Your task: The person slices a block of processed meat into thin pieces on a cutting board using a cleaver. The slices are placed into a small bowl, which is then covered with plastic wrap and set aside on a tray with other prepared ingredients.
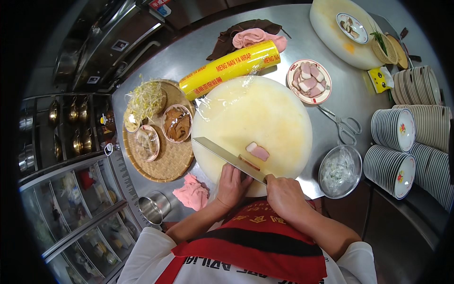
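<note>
My right hand (285,193) grips the handle of a cleaver (227,156). Its wide blade points to the upper left over a round, pale cutting board (255,113). Bent fingers of my left hand (230,184) rest close against the near side of the blade; what lies under them is hidden. Along the blade's far side shows the thin edge of a slice of meat (249,162). Just beyond it, a pink and white slice of cured meat (258,151) lies flat on the board. More such slices (308,80) fill a red-rimmed plate (290,76) beyond the board, to the right.
A yellow roll of plastic wrap (230,69) touches the board's far edge, its film trailing onto the board. Left stands a woven tray (166,159) with bean sprouts (145,99) and wrapped dishes. Scissors (342,124), a clear-wrapped bowl (340,172) and stacked plates (390,170) are right.
</note>
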The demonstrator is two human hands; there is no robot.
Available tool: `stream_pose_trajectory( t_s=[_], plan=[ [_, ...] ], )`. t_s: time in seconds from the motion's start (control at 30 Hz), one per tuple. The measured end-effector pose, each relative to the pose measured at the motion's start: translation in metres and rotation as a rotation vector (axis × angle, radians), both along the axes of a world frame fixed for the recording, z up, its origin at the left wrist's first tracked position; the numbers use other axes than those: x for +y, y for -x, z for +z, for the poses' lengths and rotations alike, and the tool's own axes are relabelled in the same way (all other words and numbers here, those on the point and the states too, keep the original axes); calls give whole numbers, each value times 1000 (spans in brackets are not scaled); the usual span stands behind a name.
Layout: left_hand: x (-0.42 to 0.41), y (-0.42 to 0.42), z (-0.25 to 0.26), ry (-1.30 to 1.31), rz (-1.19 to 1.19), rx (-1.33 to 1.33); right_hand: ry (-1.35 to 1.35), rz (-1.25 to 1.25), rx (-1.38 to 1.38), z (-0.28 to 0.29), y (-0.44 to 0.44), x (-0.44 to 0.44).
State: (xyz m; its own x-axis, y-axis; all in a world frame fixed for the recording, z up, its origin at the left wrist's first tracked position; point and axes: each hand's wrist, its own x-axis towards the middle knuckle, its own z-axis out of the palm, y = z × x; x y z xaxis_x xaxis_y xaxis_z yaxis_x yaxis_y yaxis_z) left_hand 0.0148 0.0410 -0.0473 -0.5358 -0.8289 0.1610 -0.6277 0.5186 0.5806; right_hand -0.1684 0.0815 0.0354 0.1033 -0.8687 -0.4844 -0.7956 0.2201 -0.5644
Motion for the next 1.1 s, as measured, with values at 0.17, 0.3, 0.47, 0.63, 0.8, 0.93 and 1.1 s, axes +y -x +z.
stream_pose_trajectory(
  t_s=[0.17, 0.3, 0.47, 0.63, 0.8, 0.93, 1.1],
  plan=[
    [3, -1, -4, 9, 19, -22, -93, -14, 15, 9, 11, 10],
    [2, 0, -2, -8, 13, 0, -184, 10, 33, 15, 30, 31],
    [5, 1, -5, 5, 21, 14, -43, 9, -4, -6, 14, 11],
    [5, 1, -9, 83, 124, -35, 179, 35, -58, -21, -12, -32],
    [2, 2, -11, 172, 106, 10, 145, 57, -30, -29, -6, -24],
    [2, 5, -5, 167, 70, 42, 39, 66, 53, -23, 21, 6],
    [5, 7, -9, 180, 90, 52, 33, 47, 66, -32, 5, 3]
  ],
)
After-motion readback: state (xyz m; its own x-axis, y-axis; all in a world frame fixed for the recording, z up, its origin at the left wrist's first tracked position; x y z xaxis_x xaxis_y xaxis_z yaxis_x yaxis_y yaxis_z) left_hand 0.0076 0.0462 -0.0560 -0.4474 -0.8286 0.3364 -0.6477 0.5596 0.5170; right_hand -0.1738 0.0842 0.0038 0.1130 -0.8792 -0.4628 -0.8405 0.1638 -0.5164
